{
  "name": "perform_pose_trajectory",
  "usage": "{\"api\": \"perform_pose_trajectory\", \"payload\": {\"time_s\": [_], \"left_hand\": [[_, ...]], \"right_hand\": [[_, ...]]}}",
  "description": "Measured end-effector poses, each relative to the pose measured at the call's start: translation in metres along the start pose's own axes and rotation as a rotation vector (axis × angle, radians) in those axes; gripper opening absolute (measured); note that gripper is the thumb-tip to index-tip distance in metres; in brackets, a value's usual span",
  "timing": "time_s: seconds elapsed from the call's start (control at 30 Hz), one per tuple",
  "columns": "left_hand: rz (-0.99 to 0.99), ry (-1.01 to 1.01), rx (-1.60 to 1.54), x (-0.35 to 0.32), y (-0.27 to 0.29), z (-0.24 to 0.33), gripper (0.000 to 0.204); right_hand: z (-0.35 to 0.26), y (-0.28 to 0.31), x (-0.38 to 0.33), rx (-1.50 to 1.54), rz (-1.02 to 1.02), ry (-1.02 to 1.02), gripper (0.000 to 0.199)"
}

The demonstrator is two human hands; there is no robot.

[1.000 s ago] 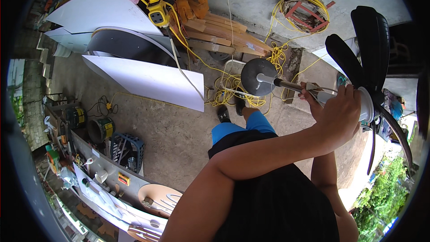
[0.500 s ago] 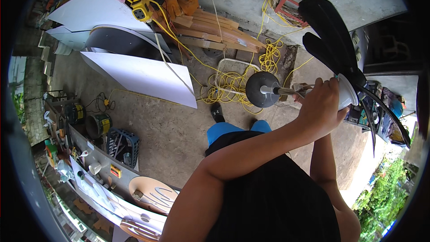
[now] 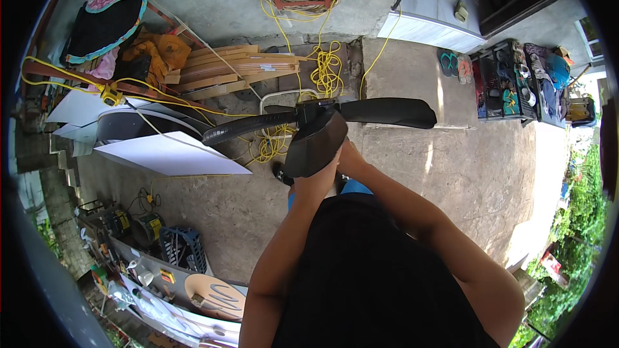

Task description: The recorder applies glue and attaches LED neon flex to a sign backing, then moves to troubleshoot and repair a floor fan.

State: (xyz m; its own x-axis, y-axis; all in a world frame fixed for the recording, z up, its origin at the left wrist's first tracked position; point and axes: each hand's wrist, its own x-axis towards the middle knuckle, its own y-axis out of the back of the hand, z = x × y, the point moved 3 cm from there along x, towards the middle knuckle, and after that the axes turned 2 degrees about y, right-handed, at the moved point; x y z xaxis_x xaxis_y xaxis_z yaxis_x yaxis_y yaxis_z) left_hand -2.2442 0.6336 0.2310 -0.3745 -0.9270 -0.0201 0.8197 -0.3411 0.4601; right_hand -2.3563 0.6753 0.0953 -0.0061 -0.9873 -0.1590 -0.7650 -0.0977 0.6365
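A ceiling fan with black blades stands raised in front of my body, its hub (image 3: 314, 112) at the top. One broad blade (image 3: 316, 147) tips toward me, another blade (image 3: 390, 113) reaches right, and a slimmer-looking blade (image 3: 251, 127) points left. Below them my left hand (image 3: 320, 179) grips the fan, its fingers mostly covered by the near blade. Close beside it my right hand (image 3: 350, 158) is closed against the fan's lower part. The blades hide the rod and white housing seen earlier.
Tangled yellow cord (image 3: 274, 147) lies on the floor beyond the fan. White board (image 3: 174, 154) and stacked wood strips (image 3: 232, 72) are at left. A blue-grey crate (image 3: 182, 249) stands beside the workbench holding a round wooden panel (image 3: 216, 296). At right stands a shoe rack (image 3: 509, 87).
The fan has swung from the right to the middle, blades now spread out on top. My view has turned right, and both arms now reach straight ahead, no longer crossing toward the right.
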Motion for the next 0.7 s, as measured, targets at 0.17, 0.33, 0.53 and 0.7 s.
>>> {"api": "perform_pose_trajectory", "payload": {"time_s": [0.17, 0.33, 0.53, 0.7], "left_hand": [[0.080, 0.363, -0.025, -0.024, -0.001, -0.003, 0.054], [-0.005, 0.436, -0.331, -0.044, -0.003, 0.001, 0.052], [-0.173, 0.523, -0.924, -0.040, -0.028, 0.028, 0.037], [-0.308, 0.238, -1.068, -0.023, -0.091, 0.065, 0.037]], "right_hand": [[-0.003, -0.010, -0.028, 0.130, -0.099, 0.035, 0.036], [-0.012, 0.008, -0.039, 0.107, -0.172, 0.053, 0.037], [-0.002, 0.071, -0.043, 0.409, -0.200, -0.002, 0.046], [0.040, 0.135, -0.048, 0.310, -0.125, 0.123, 0.036]]}}
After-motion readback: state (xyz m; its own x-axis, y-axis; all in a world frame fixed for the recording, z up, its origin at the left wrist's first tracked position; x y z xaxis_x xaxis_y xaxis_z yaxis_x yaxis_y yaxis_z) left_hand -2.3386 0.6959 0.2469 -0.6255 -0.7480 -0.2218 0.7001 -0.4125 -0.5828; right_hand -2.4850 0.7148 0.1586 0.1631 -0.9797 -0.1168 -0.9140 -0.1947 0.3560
